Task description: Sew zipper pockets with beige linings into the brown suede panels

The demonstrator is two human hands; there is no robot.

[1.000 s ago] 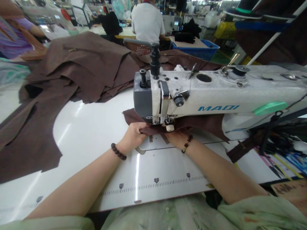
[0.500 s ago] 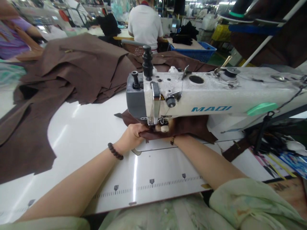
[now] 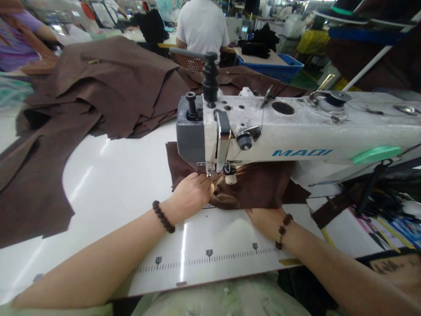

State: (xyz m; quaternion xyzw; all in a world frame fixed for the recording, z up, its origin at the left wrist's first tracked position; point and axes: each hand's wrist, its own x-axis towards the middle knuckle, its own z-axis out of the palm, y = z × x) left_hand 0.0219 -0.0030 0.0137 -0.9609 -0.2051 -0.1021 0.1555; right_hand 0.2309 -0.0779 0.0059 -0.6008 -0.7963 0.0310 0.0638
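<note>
A brown fabric piece (image 3: 259, 188) lies under the head of a white sewing machine (image 3: 256, 127), bunched and creased near the presser foot (image 3: 209, 172). Just left of and in front of that foot, my left hand (image 3: 192, 195) is closed, its fingers pinching the fabric's folded part. My right hand (image 3: 265, 221) reaches in at the fabric's near edge, to the right of the needle area. Its fingers are hidden beneath the cloth, so their grip does not show. Each wrist wears a dark bead bracelet.
A large heap of brown fabric pieces (image 3: 121, 83) covers the table's back left. A measuring scale (image 3: 209, 254) runs along the front edge. Scissors and tools lie at the right. Behind are a person in a white shirt (image 3: 202, 28) and a blue crate (image 3: 286, 68).
My right hand has drawn back from beneath the machine head toward me and the right. The fabric has spread out nearer to me. My left hand stays beside the presser foot.
</note>
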